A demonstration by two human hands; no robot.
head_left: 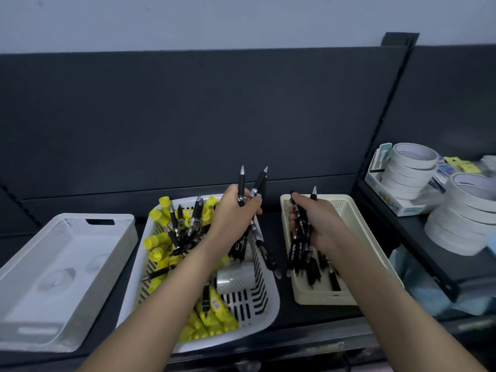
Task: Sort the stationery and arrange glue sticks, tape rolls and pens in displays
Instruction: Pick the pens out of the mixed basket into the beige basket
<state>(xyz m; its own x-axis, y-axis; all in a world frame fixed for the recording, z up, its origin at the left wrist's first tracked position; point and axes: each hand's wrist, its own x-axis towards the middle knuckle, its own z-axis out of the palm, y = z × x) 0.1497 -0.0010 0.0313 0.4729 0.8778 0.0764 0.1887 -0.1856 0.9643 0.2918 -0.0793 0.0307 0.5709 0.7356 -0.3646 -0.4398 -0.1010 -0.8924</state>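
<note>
Head view showed the left hand [236, 213] clutching black pens [259, 183], tips toward the shelf's [271, 232] back edge, above the mixed basket's [255, 299] right rim, while the right hand [319, 224], nearer, gripped a second pen bundle [298, 237] lengthwise over the cream tray [341, 204] just rightward.

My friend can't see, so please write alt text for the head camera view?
A person's left hand and right hand each grip a bunch of black pens, over a white slotted plastic basket of yellow glue sticks and a cream plastic tray of pens. White tape rolls sit stacked at right.
</note>
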